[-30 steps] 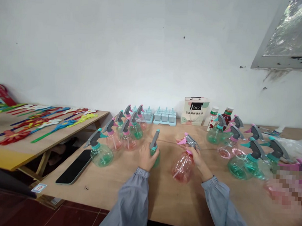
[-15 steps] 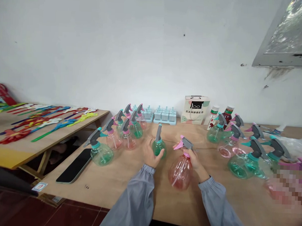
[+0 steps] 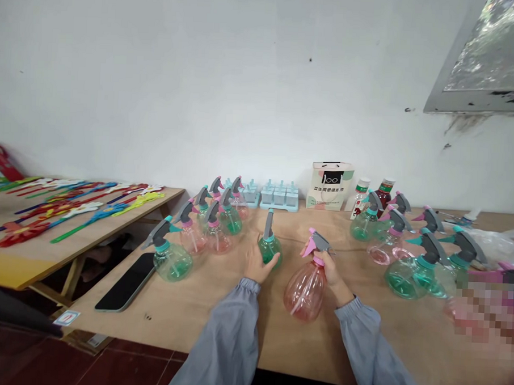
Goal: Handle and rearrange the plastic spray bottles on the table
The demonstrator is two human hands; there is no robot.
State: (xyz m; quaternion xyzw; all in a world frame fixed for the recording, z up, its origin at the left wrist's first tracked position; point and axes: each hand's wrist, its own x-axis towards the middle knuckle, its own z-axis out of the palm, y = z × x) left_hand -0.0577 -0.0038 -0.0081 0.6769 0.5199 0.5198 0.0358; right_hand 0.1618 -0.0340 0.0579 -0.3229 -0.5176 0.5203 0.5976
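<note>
My left hand (image 3: 258, 263) cups the left side of a small green spray bottle (image 3: 269, 248) standing on the table, its thumb across the front. The far fingertips are partly hidden behind the bottle. With my right hand (image 3: 328, 269) I grip a pink spray bottle (image 3: 304, 291) round its neck, just below the grey and pink trigger head. This bottle leans, its head toward the right. A thin tube shows inside its clear round body.
Several green and pink spray bottles stand left (image 3: 173, 262) and right (image 3: 406, 278). A black phone (image 3: 126, 282) lies at the left edge. Behind are pale blue ice-pop moulds (image 3: 279, 197), a paper bag (image 3: 329, 187) and two labelled bottles (image 3: 383, 197). Colourful flower-shaped pieces (image 3: 69, 207) cover another table.
The pink spray bottle in my right hand tilts more, its base swinging slightly left. My left hand stays at the green bottle. The whole view has shifted a little.
</note>
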